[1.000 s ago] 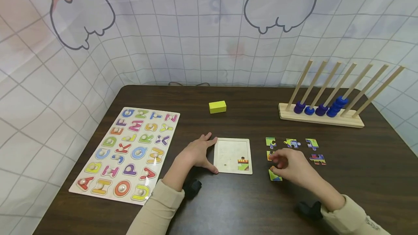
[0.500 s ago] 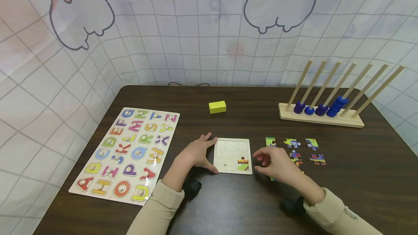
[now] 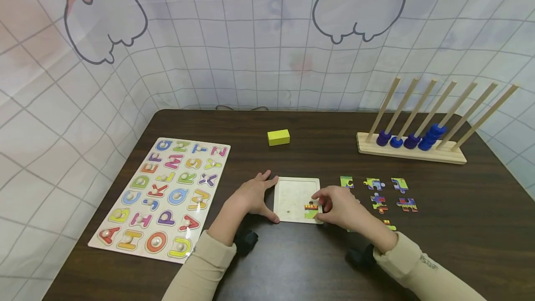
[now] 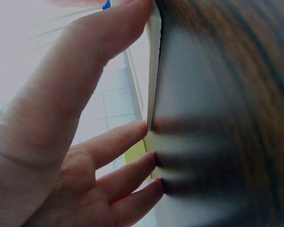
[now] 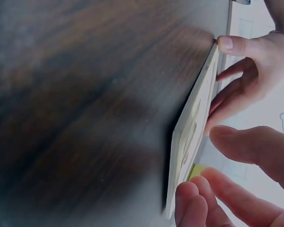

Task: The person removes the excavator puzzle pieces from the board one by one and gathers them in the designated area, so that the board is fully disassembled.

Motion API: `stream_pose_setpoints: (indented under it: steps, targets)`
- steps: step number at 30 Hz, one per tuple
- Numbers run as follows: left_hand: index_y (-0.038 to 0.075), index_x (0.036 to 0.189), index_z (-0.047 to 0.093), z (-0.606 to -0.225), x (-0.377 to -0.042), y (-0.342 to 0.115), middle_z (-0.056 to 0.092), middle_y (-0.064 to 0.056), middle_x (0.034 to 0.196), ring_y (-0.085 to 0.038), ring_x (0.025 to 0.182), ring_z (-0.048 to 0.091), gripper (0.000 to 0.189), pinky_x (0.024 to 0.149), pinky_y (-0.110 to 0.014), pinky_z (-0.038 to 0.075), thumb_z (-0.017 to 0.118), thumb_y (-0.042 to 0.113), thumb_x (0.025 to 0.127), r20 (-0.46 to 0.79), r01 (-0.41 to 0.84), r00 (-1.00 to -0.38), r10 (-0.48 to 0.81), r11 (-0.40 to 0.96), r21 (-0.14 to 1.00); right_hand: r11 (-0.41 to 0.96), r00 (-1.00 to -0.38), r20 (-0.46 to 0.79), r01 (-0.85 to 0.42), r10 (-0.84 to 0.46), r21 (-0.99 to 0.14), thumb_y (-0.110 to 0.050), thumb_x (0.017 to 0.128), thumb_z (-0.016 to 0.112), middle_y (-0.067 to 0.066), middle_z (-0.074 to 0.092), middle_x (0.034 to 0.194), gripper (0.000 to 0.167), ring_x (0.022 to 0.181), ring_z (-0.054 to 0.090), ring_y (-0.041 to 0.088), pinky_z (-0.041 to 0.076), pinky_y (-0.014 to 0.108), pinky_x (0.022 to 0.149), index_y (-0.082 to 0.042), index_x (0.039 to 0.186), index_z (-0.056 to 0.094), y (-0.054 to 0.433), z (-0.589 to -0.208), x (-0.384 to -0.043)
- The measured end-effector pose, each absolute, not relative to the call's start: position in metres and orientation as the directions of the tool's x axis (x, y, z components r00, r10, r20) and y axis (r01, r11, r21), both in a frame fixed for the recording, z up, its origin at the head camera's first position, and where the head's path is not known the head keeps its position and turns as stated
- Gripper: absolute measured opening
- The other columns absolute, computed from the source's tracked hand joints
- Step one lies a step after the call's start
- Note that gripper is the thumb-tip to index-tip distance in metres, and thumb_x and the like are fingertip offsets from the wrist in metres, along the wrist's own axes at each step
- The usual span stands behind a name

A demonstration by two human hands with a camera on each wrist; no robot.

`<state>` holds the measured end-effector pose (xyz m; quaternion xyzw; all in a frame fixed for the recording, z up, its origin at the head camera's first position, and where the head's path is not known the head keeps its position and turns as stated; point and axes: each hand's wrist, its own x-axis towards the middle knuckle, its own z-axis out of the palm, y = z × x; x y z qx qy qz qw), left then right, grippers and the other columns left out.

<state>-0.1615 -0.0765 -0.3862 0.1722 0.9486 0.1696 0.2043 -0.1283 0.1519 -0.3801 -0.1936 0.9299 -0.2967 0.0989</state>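
Observation:
A small cream puzzle tray [image 3: 289,198] lies on the table between the hands. Two colourful jigsaw pieces [image 3: 311,211] sit in its lower right corner. My left hand [image 3: 251,195] spans the tray's left side, straight thumb at the near corner and index finger at the far one. Over the tray's right edge is my right hand [image 3: 340,208], its fingertips beside the two pieces. In the right wrist view its thumb [image 5: 241,144] and fingers are apart with nothing visible between them. Loose jigsaw pieces [image 3: 379,203] lie right of the tray, some partly hidden by the right hand.
An alphabet board [image 3: 167,199] with knobbed letters lies at the left. A yellow block [image 3: 278,137] sits behind the tray. At the back right stands a wooden peg rack [image 3: 411,152] with blue and purple beads. A white gridded cloth [image 3: 234,50] hangs behind the table.
My right hand has moved left from the loose jigsaw pieces to the tray's right edge, uncovering some of them. The left hand and the tray have stayed in place.

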Motion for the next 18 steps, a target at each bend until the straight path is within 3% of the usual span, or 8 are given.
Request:
stream_pose_setpoints:
  steps: [18]
  targets:
    - [0.016,0.142,0.034,-0.3852,-0.1614,-0.0763,0.020,-0.007,0.150,-0.027,0.137,0.018,0.103,0.105,-0.048,0.026,0.085,0.042,0.057,-0.328,0.261,-0.857,0.398,0.883,0.389,0.769,-0.895,-0.082,-0.325,-0.437,-0.550,-0.005,0.062,0.083,0.000,0.054,0.072,0.038,0.058,0.046,0.008,0.041,0.022,0.052,0.002,0.096,0.068,0.1459,-0.3836,-0.1338]
